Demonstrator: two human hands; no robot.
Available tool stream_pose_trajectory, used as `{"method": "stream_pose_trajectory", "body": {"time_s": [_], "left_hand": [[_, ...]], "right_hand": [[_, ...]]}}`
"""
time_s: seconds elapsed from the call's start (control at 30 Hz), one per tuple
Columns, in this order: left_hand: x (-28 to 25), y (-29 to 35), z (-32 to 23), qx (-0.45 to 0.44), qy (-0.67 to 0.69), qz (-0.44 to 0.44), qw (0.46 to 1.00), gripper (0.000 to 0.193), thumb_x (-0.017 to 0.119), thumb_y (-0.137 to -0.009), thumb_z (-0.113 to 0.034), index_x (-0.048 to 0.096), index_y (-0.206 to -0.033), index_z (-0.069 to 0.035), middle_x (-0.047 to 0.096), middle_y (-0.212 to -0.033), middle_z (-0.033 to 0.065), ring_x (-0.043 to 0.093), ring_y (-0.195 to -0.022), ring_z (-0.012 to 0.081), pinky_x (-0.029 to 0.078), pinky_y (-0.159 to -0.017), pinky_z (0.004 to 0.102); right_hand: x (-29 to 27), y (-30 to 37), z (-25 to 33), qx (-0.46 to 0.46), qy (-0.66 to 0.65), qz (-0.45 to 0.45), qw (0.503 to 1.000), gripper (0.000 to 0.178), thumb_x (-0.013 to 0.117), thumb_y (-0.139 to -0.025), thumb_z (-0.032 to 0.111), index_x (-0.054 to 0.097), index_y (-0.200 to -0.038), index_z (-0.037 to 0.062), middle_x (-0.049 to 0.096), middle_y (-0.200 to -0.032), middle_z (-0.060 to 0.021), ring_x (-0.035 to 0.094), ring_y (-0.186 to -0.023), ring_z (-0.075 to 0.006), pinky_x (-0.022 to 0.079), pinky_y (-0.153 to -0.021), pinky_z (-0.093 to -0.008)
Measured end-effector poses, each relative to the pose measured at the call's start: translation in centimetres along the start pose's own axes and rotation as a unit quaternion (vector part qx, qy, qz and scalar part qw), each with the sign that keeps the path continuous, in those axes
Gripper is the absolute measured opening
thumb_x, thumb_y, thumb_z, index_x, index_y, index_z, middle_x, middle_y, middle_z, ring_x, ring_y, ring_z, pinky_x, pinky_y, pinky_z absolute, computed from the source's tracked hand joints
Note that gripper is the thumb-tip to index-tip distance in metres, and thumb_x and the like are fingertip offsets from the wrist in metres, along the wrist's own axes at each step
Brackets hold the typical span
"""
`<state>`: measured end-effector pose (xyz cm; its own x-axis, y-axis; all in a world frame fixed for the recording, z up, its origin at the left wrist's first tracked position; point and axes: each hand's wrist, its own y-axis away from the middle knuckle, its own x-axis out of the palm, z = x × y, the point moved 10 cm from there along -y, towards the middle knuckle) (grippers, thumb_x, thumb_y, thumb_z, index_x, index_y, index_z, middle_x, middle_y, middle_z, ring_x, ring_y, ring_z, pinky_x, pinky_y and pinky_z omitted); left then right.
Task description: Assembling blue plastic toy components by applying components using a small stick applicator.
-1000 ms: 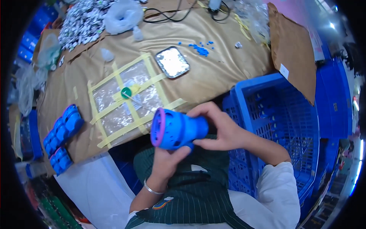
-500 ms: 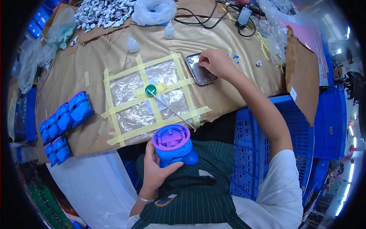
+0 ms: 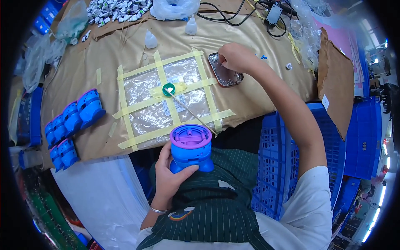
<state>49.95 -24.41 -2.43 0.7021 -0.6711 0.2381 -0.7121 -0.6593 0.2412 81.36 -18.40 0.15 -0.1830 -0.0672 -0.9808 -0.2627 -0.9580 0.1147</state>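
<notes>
My left hand (image 3: 171, 178) grips a blue plastic toy body (image 3: 192, 154) with a purple ring round its open top, above my lap at the table's near edge. Inside the ring, purple inner parts show. Over a shallow dark tray (image 3: 227, 78) of small silvery pieces, my right hand (image 3: 238, 57) reaches down with its fingers pinched together. Whatever is between those fingertips is hidden. A green cap (image 3: 166, 92) with white stuff in it sits on a taped clear plastic sheet (image 3: 141, 114). One end of a thin stick (image 3: 189, 111) rests in the cap.
Similar blue toy bodies (image 3: 79, 112) stand in rows at the left. Behind the sheet are two white dropper bottles (image 3: 151, 40), a pile of small white parts (image 3: 116, 11) and black cables (image 3: 233, 20). A blue crate (image 3: 271, 166) and cardboard (image 3: 335, 83) are at the right.
The whole view has shifted slightly. The toy body has tilted a little more upright in my left hand. My right hand stays at the tray, its fingers still pinched.
</notes>
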Motion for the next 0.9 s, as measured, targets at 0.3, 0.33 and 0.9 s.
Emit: {"method": "stream_pose_trajectory", "body": {"time_s": [0.3, 0.33, 0.9], "left_hand": [[0.0, 0.3, 0.4, 0.004, 0.045, -0.022, 0.999, 0.075, 0.08, -0.067, -0.006, 0.037, -0.127, 0.002, 0.054, -0.117, 0.0139, 0.054, -0.108, 0.0187, 0.042, -0.095, 0.0322], [0.1, 0.3, 0.5, 0.002, 0.044, -0.023, 0.999, 0.075, 0.08, -0.067, -0.006, 0.037, -0.127, 0.002, 0.054, -0.117, 0.0139, 0.054, -0.108, 0.0187, 0.042, -0.095, 0.0322], [1.4, 0.6, -1.0, 0.086, -0.146, 0.03, 0.985, 0.074, 0.084, -0.065, -0.016, 0.045, -0.126, 0.0, 0.051, -0.122, 0.0108, 0.051, -0.11, 0.0184, 0.041, -0.096, 0.0325]], "right_hand": [[-0.4, 0.2, 0.7, 0.007, 0.006, 0.021, 1.0, 0.008, 0.062, -0.067, 0.007, 0.065, -0.074, 0.0046, 0.064, -0.077, -0.0133, 0.062, -0.075, -0.0295, 0.048, -0.066, -0.0391], [-0.4, 0.8, 0.9, 0.007, 0.003, 0.022, 1.0, 0.008, 0.062, -0.067, 0.007, 0.065, -0.074, 0.0046, 0.064, -0.077, -0.0133, 0.062, -0.075, -0.0295, 0.048, -0.066, -0.0391], [1.1, 15.8, 11.5, -0.05, -0.46, 0.001, 0.886, 0.01, 0.067, -0.073, 0.001, 0.06, -0.08, 0.0019, 0.055, -0.072, -0.0025, 0.052, -0.059, -0.0065, 0.042, -0.051, -0.0212]]}}
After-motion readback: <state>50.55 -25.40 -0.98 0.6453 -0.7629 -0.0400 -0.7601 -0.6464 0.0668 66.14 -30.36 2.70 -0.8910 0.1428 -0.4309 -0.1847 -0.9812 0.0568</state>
